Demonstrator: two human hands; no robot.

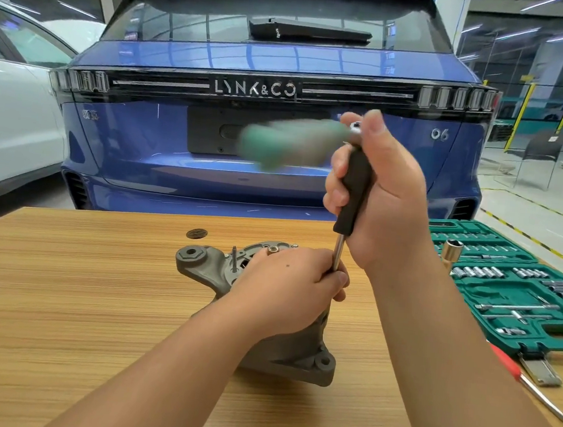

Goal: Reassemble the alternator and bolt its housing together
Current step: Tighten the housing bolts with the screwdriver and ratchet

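Right hand: right hand wraps the black cylindrical driver handle, a blurred green ratchet handle sticking out left of the fist.
Shaft: thin bright steel shaft drops straight below the grip.
Left hand: left hand pinches the shaft's lower end, resting on the alternator.
Alternator: rough grey cast alternator, lugged, under the left hand on the striped wooden table.
Right of grip: green socket case.
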